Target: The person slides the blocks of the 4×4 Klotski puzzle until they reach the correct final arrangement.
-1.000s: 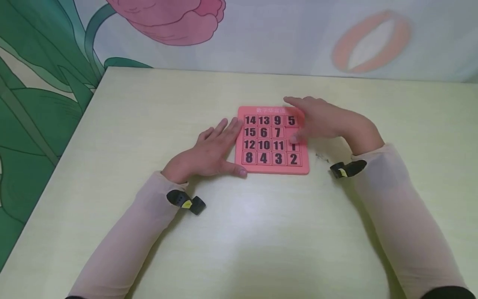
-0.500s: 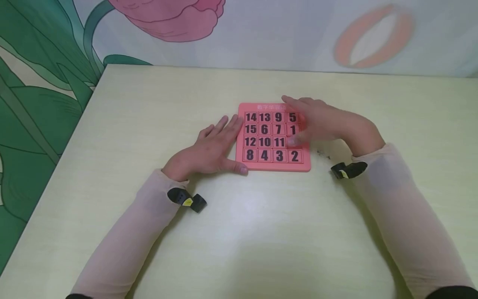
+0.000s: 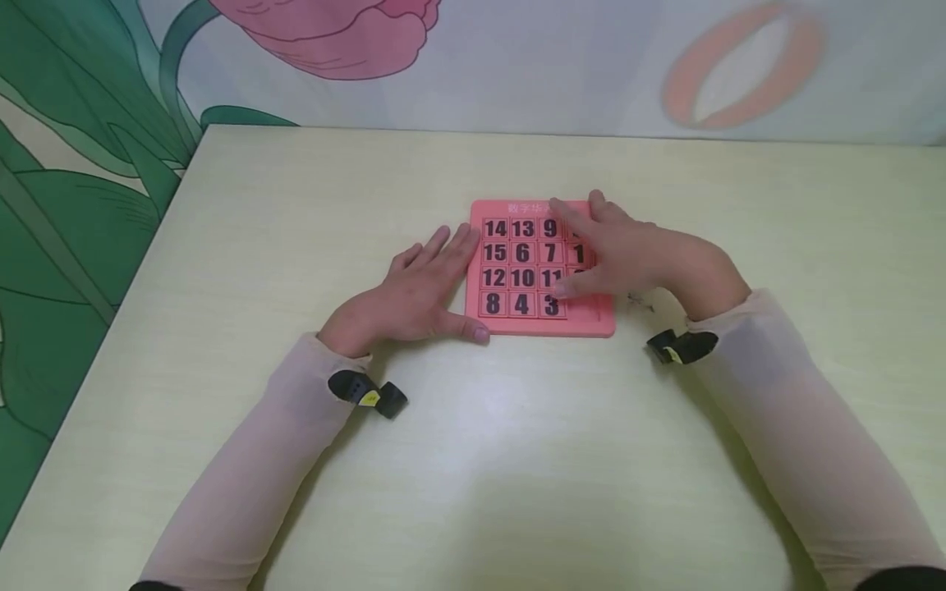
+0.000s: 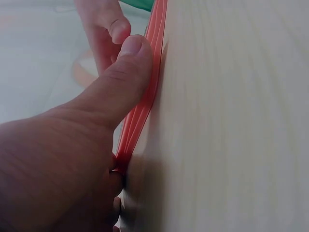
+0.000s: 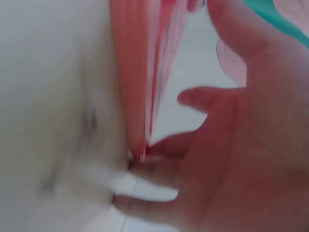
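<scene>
A pink sliding number puzzle (image 3: 534,327) lies flat on the pale table (image 3: 473,468). My left hand (image 3: 436,287) rests flat beside it, fingers along its left edge and the thumb (image 4: 123,72) pressed against its front rim (image 4: 145,96). My right hand (image 3: 600,250) lies over the puzzle's right column with straight fingers, the thumb tip near tile 11. It hides the top right tile and the one under tile 1. The bottom right cell shows no number. The right wrist view is blurred: the puzzle's edge (image 5: 130,72) and my palm (image 5: 246,145).
A black wrist device sits on each sleeve (image 3: 367,394) (image 3: 678,345). The table's left edge (image 3: 111,328) runs diagonally, and a flower-print cloth (image 3: 310,49) hangs behind the far edge. A small dark mark (image 3: 637,304) lies right of the puzzle.
Tile 1 slid up from the third row to the second. My right hand then shifted left and down, and the 2 no longer shows in the bottom right cell. The left hand stayed put.
</scene>
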{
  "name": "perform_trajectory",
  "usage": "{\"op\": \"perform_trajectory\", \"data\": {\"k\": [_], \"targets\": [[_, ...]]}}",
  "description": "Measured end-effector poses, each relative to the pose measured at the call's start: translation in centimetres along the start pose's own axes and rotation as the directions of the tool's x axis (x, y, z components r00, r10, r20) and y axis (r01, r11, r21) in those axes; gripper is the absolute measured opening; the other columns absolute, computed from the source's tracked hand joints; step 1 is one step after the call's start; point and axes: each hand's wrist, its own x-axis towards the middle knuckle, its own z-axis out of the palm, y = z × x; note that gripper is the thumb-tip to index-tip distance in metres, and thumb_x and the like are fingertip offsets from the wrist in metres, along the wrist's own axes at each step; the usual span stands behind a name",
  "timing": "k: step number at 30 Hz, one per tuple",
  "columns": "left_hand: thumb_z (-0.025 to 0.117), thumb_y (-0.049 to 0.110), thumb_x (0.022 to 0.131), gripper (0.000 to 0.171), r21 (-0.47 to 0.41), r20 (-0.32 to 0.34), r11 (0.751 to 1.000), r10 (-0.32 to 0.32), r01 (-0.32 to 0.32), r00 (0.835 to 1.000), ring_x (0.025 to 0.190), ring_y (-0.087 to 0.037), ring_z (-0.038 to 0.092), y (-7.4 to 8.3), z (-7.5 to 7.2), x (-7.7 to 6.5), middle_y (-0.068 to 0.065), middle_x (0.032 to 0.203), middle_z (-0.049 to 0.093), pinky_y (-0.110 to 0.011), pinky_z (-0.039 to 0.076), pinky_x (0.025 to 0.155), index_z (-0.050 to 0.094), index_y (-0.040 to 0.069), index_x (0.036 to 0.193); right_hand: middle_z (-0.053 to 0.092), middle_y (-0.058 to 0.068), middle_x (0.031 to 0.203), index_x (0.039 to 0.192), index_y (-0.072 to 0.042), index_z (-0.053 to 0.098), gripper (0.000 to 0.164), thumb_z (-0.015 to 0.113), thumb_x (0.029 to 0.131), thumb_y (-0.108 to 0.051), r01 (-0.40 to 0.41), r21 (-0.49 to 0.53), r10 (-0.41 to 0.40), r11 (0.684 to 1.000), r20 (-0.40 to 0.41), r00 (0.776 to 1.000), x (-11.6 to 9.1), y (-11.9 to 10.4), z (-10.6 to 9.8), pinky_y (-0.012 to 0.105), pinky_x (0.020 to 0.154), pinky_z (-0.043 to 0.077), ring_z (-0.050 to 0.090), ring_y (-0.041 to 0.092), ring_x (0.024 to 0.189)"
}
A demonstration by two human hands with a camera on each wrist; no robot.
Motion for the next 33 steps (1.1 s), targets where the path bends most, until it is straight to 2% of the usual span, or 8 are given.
{"op": "perform_trajectory", "data": {"k": [4,10,12,14,18,22,27,33], "targets": [[0.067,0.071,0.083,0.124,0.010,0.002,1.000,0.005,-0.005,1.000,0.151,-0.023,-0.019,0.0,0.0,0.1,-0.002,0.167,-0.015,-0.049,-0.004,0.120,-0.011,0.014,0.162,-0.024,0.029,0.160,0.162,-0.028,-0.011,0.120,0.072,0.083,-0.064,-0.017,-0.060,0.018,0.998,0.003,1.000,0.0,-0.7,0.5,0.077,0.108,0.008,-0.013,0.051,0.147],[0.069,0.070,0.083,0.125,0.006,-0.002,1.000,0.016,-0.016,1.000,0.151,-0.023,-0.019,0.1,0.0,0.2,-0.002,0.167,-0.014,-0.049,-0.004,0.120,-0.010,0.014,0.162,-0.028,0.018,0.162,0.161,-0.037,-0.011,0.118,0.080,0.088,-0.025,0.003,0.045,-0.006,0.999,0.055,0.998,-0.8,0.0,-0.3,0.065,0.116,0.014,-0.018,0.038,0.150],[0.069,0.070,0.083,0.125,0.004,0.003,1.000,0.015,-0.015,1.000,0.151,-0.023,-0.019,0.2,0.0,0.2,-0.002,0.167,-0.014,-0.049,-0.004,0.120,-0.010,0.014,0.162,-0.028,0.020,0.162,0.161,-0.034,-0.011,0.115,0.078,0.089,-0.030,0.014,0.057,-0.018,0.998,0.063,0.998,-1.0,-0.1,-0.3,0.066,0.115,0.017,-0.017,0.040,0.150],[0.068,0.070,0.083,0.125,0.003,0.008,1.000,0.012,-0.012,1.000,0.151,-0.023,-0.019,0.2,-0.1,0.2,-0.002,0.167,-0.015,-0.049,-0.004,0.120,-0.011,0.014,0.162,-0.023,0.027,0.162,0.162,-0.029,-0.010,0.112,0.074,0.091,-0.046,0.014,0.029,-0.016,0.999,0.046,0.999,-0.9,-0.7,0.0,0.069,0.112,0.019,-0.009,0.047,0.149],[0.067,0.071,0.083,0.124,0.004,0.013,1.000,0.000,0.000,1.000,0.151,-0.023,-0.020,0.2,-0.2,0.1,-0.001,0.167,-0.016,-0.050,-0.004,0.120,-0.012,0.015,0.161,-0.019,0.035,0.159,0.162,-0.022,-0.011,0.109,0.055,0.091,-0.071,-0.057,-0.059,0.057,0.997,-0.008,0.998,-0.4,-3.0,1.1,0.077,0.105,0.021,0.004,0.061,0.143],[0.067,0.071,0.083,0.125,0.001,0.004,1.000,-0.008,0.008,1.000,0.151,-0.022,-0.020,0.0,-0.3,-0.1,0.000,0.167,-0.016,-0.049,-0.004,0.120,-0.012,0.016,0.161,-0.019,0.035,0.159,0.162,-0.023,-0.011,0.104,0.058,0.094,-0.062,-0.102,-0.069,0.100,0.992,-0.023,0.995,-0.2,-4.3,1.4,0.076,0.104,0.027,0.006,0.063,0.141],[0.069,0.069,0.083,0.124,-0.014,0.002,1.000,-0.002,0.002,1.000,0.151,-0.022,-0.019,-0.1,-0.2,0.0,-0.001,0.167,-0.014,-0.049,-0.004,0.120,-0.011,0.016,0.162,-0.015,0.029,0.162,0.163,-0.028,-0.005,0.099,0.068,0.097,-0.036,-0.055,-0.014,0.056,0.998,0.031,0.998,-1.0,-3.1,0.3,0.068,0.105,0.034,0.017,0.053,0.143],[0.069,0.070,0.082,0.124,-0.013,0.004,1.000,0.002,-0.002,1.000,0.151,-0.022,-0.019,-0.1,-0.1,0.1,0.000,0.167,-0.014,-0.049,-0.004,0.120,-0.010,0.016,0.162,-0.008,0.031,0.163,0.164,-0.029,0.013,0.083,0.062,0.099,-0.045,0.026,-0.106,-0.023,0.994,0.033,0.999,-1.6,-3.5,0.3,0.077,0.105,0.023,0.004,0.054,0.147]]}}
